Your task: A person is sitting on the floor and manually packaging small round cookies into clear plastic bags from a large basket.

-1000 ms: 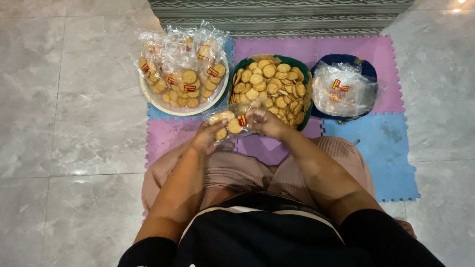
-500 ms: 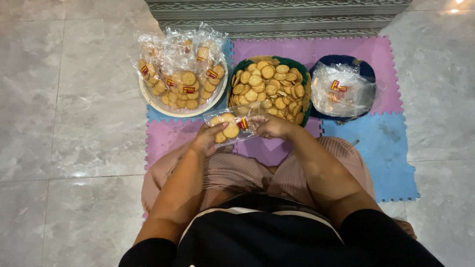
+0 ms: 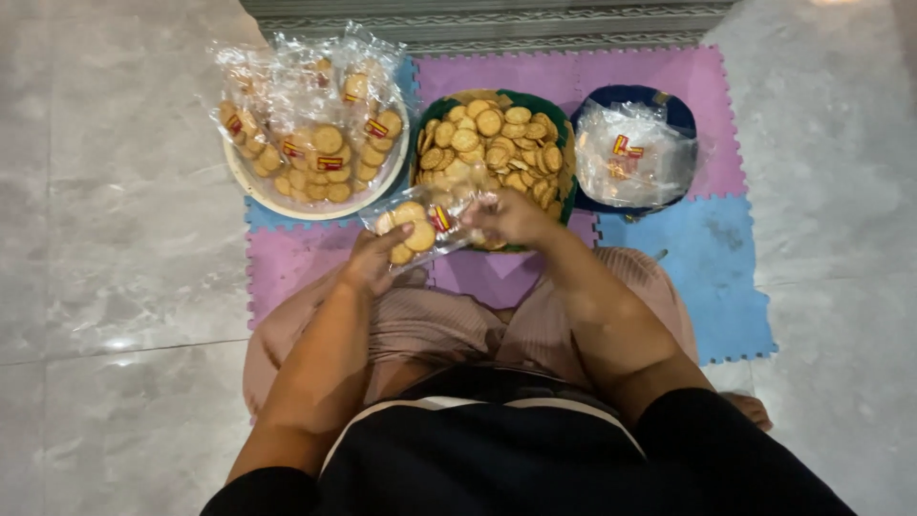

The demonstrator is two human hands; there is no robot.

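My left hand holds the bottom of a clear plastic bag of round biscuits with a small red and yellow label. At the bag's mouth, my right hand grips the plastic. Both hands hover over my lap, just in front of a green bowl heaped with loose round biscuits.
A white bowl at the left is piled with filled biscuit bags. A dark blue bowl at the right holds empty clear bags. All sit on purple and blue foam mats on a grey tiled floor.
The bag has turned to lie more sideways between my hands, and my right hand has shifted to its mouth end. The bowls have not moved.
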